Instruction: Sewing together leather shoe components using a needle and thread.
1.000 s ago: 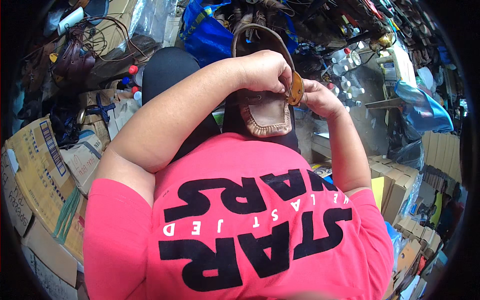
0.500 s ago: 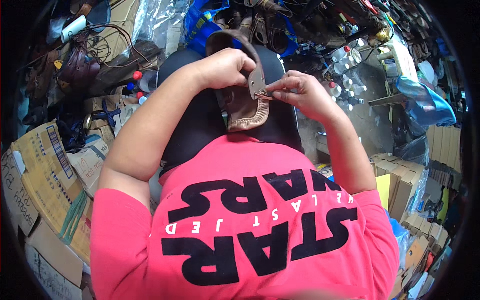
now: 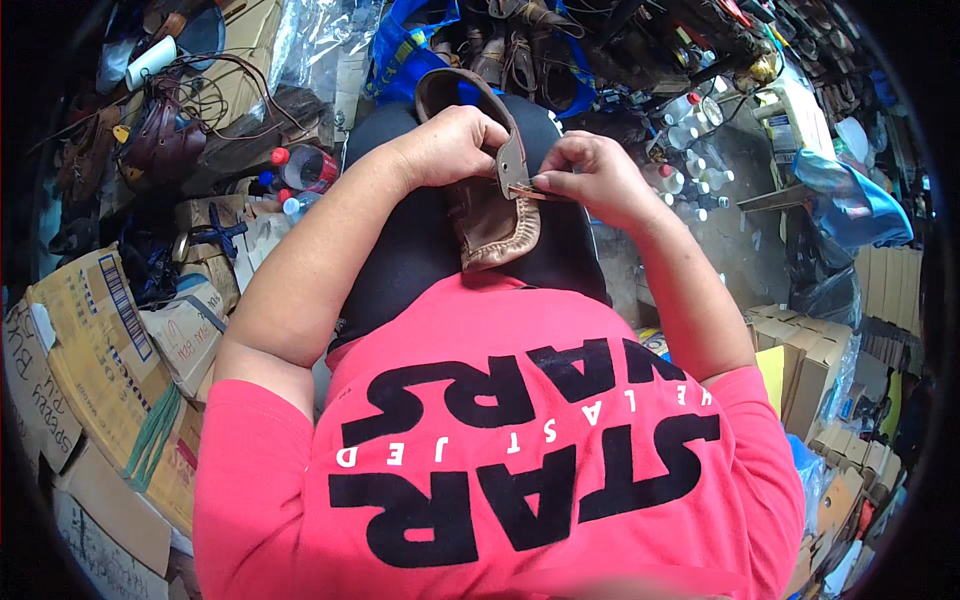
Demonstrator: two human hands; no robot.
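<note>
A brown leather shoe upper (image 3: 492, 228) with a gathered, stitched toe lies over my lap, its toe toward my body. My left hand (image 3: 455, 146) is closed on its side flap, thumb and fingers pinching the edge near the opening. The flap's grey inner face is turned outward and shows a small eyelet. A thin brown lace (image 3: 531, 192) sticks out of the flap's lower corner. My right hand (image 3: 597, 178) pinches the lace's outer end between thumb and forefinger, just right of the flap.
Cardboard boxes (image 3: 105, 340) are stacked at the left, with plastic bottles (image 3: 305, 168) beside my left forearm. More bottles (image 3: 690, 180) stand on the floor at the right. Shoes (image 3: 522, 60) fill a blue bag ahead of my knees. A blue cloth (image 3: 858, 210) hangs at the far right.
My right fingers have come together on the lace and shifted slightly, so more of it shows. The shoe upper and my left hand have barely moved.
</note>
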